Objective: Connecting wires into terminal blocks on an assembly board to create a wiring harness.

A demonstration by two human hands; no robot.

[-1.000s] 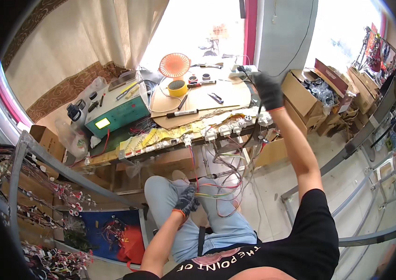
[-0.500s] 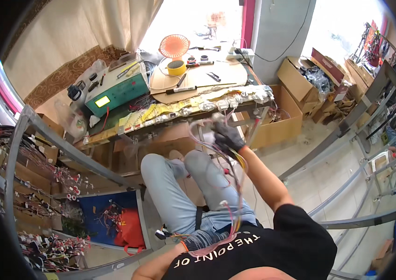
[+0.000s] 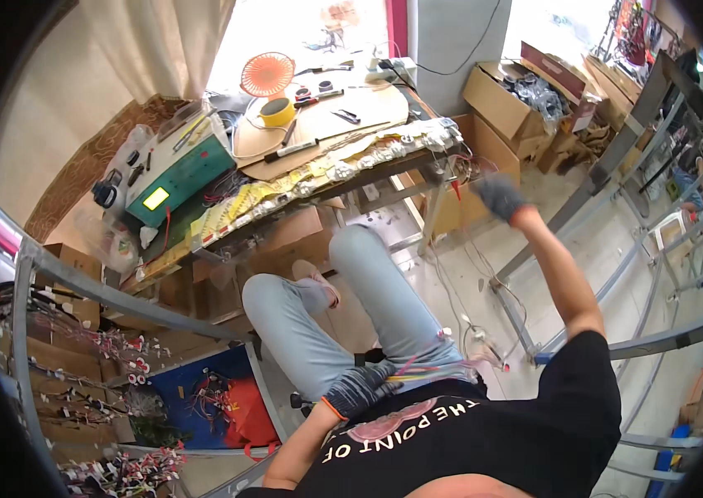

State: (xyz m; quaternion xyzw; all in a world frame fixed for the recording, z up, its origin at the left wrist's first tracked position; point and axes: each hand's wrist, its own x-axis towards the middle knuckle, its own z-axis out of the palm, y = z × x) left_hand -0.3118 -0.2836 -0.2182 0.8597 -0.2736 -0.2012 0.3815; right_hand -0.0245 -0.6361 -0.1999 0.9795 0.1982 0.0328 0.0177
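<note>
My left hand [image 3: 360,390], in a dark knitted glove, lies at my lap with its fingers closed over a wire harness [image 3: 430,371]. The harness's pink, yellow and green wires stretch right across my waist, and a white connector [image 3: 445,333] shows above them by my thigh. My right hand [image 3: 501,197], in a dark grey glove, is held out to the right, in front of the open cardboard box [image 3: 484,217] beside the bench. Motion smears its fingers, so I cannot make out whether they hold anything. Thin cables [image 3: 441,270] hang below and left of it.
The workbench [image 3: 368,124] carries a green tester [image 3: 181,178] with a lit screen, an orange fan [image 3: 267,75], yellow tape [image 3: 277,112], markers and a row of white connectors. Metal racks [image 3: 119,282] flank me, the left hung with harnesses. A blue bin [image 3: 181,398] holds a red bag.
My right hand has moved right from the bench's front edge, away from the raised harness wires. Those wires now lie lower, across my lap by my left hand. The view has shifted slightly.
</note>
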